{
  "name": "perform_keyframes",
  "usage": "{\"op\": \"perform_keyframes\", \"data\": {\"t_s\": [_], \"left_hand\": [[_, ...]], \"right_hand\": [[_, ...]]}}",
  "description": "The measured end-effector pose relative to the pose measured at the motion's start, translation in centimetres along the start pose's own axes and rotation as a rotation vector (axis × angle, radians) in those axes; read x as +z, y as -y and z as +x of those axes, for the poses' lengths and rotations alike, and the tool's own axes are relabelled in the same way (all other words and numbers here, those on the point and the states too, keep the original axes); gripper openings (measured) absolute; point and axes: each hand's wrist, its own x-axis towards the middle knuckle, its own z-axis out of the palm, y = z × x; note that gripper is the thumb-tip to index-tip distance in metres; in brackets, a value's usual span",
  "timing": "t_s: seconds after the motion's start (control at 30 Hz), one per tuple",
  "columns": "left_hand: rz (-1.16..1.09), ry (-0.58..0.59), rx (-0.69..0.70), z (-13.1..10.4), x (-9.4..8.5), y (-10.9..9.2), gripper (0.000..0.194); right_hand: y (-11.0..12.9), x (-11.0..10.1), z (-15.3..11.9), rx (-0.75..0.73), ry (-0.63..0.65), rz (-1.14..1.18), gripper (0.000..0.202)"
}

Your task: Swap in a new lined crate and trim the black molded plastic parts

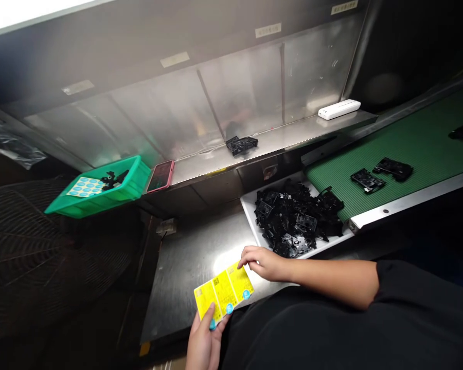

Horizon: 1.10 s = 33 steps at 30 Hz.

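Low in the frame, just left of centre, the left hand (pixel 204 336) holds a yellow sheet of labels (pixel 224 292) by its lower left corner, the thumb pressed on top and the other fingers hidden beneath it, so the grip is closed on the sheet. The sheet's long axis runs from lower left to upper right, rising toward the right hand (pixel 264 262). That hand comes in from the right of the frame on a bare forearm under a black sleeve (pixel 409 293); its fingers curl down and their tips rest on the sheet's upper right corner. Whether they pinch anything there cannot be told. Small blue round stickers show along the sheet's near edge.

The sheet hangs over the near edge of a steel table (pixel 185 267). Just above and right of the right hand lies a white tray (pixel 250 210) heaped with black plastic parts (pixel 297 218); the right hand is much the nearer of the two to that heap. Further right, a green conveyor belt (pixel 420 149) carries a few more black parts. On the shelf behind lie one black part (pixel 242 144), a white box (pixel 339 109) and a pink-edged phone (pixel 161 176). At the left stands a green bin (pixel 137 182) holding a sheet of blue stickers (pixel 85 186).
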Motion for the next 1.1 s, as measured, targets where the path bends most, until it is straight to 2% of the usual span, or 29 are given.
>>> {"op": "perform_keyframes", "data": {"t_s": [0.1,0.2,0.3,0.4,0.47,0.57,0.67,0.77,0.93,1.03,1.1], "left_hand": [[-0.025,-0.003,-0.015,-1.2,0.2,-0.2,0.028],[-0.035,0.051,-0.028,-2.5,0.4,-0.5,0.028],[-0.048,0.104,-0.045,-3.5,0.3,-0.8,0.033],[-0.077,0.138,-0.045,-4.3,0.1,-1.0,0.041],[-0.139,0.194,-0.020,-4.7,-0.1,-1.1,0.048],[-0.206,0.266,0.059,-5.2,-0.4,-1.1,0.059],[-0.141,0.264,0.148,-5.6,-0.7,-1.0,0.071],[0.005,0.216,0.201,-5.8,-1.1,-1.0,0.076],[0.296,0.228,0.149,-5.5,-2.5,-1.8,0.061],[0.422,0.218,0.225,-5.2,-3.4,-2.1,0.051],[0.411,0.204,0.281,-5.2,-3.7,-2.2,0.047]], "right_hand": [[1.6,-1.8,-0.5,-0.241,0.092,-0.199,0.052],[2.6,-2.9,-0.9,-0.446,0.227,-0.392,0.056],[2.9,-2.9,-1.1,-0.534,0.280,-0.423,0.040],[3.0,-2.1,-1.1,-0.555,0.233,-0.344,0.025],[3.2,-1.3,-1.1,-0.496,0.149,-0.238,0.022],[3.6,-0.4,-0.9,-0.229,0.063,-0.033,0.020],[4.0,0.0,-0.4,0.094,0.094,0.189,0.026],[4.0,-0.1,0.0,0.293,0.103,0.387,0.033],[3.2,-0.6,0.4,0.433,0.064,0.456,0.031],[2.6,-1.1,0.5,0.463,0.055,0.477,0.026],[2.4,-1.3,0.6,0.467,0.039,0.480,0.026]]}}
